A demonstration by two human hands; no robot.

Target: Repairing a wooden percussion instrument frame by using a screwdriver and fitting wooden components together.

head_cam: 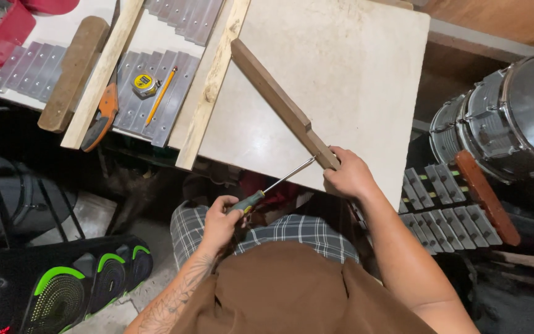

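Head view: R hand clamped round the near end of a long dark wood bar, fingers wrapped over the end w/ thumb side toward the board; bar runs diagonally up-left from the fist, lying across a pale square board. L hand clenched on the green/black handle of a screwdriver, handle inside the fist near the lap; the thin metal shaft sticks out up-right past the fingers, tip touching the bar's near end just beside the R fingers. To the L of the board: a light wood strip, then rows of grey metal bars w/ a yellow tape measure and a pencil on top, an orange-handled saw beside another light plank, and a dark wood block. R side: chrome drums, a set of metal keys w/ a reddish stick lying across. Lower L: black speaker w/ green trim.
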